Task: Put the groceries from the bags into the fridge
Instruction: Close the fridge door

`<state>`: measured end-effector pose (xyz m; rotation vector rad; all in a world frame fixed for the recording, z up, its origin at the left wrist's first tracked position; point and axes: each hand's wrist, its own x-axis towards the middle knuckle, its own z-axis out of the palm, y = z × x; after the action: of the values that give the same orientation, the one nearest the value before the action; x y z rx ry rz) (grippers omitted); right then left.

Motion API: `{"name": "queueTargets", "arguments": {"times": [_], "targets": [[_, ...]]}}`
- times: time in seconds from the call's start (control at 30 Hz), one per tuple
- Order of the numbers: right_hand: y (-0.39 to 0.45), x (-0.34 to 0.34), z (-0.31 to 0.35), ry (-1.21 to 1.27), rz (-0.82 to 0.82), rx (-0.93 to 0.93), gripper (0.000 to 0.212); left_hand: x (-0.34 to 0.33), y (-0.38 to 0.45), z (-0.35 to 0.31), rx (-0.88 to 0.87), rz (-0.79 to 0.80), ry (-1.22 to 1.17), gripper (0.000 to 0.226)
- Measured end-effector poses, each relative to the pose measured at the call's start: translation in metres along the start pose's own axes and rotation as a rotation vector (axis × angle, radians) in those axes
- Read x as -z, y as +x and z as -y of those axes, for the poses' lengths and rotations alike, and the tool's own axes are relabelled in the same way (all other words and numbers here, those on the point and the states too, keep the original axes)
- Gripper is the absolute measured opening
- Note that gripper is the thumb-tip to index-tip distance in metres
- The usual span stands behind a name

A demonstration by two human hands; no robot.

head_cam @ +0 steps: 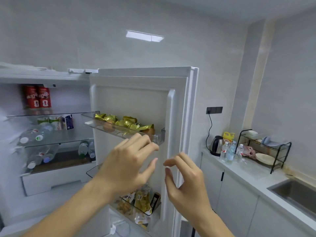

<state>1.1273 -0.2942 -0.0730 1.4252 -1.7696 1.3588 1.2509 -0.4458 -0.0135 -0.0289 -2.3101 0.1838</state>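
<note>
The white fridge stands open, its door (136, 100) swung out in front of me. The door's upper clear bin (159, 135) holds gold snack packets (131, 122) and brown eggs. A lower door bin holds yellow snack bags (143, 200). My left hand (126, 165) is raised just below the upper bin, fingers loosely spread, holding nothing. My right hand (184, 177) hovers beside it, fingers relaxed and empty. Inside, red cans (37, 97) stand on the top shelf, cartons (56, 122) and lying water bottles (35, 134) on the shelves below.
To the right runs a white counter (248, 173) with a kettle (216, 145), small water bottles (228, 153), a yellow bottle, and a black dish rack (273, 151) with plates. A steel sink (297, 194) is at the far right. No grocery bags are in view.
</note>
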Motion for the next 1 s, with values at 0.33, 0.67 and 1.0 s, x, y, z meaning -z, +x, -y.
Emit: {"name": "queueTargets", "arguments": {"times": [0.33,0.67,1.0], "targets": [[0.046,0.008,-0.058,0.251,-0.167,-0.281,0.073,-0.028,0.129,-0.056,-0.221,0.097,0.375,0.048],[0.059,-0.003,-0.066,0.415,-0.104,-0.328,0.084,-0.042,0.144,-0.044,-0.134,0.241,0.591,0.054],[0.031,-0.032,0.008,0.527,-0.1,-0.003,0.058,0.05,0.041,-0.046,0.009,0.115,0.641,0.038]]}}
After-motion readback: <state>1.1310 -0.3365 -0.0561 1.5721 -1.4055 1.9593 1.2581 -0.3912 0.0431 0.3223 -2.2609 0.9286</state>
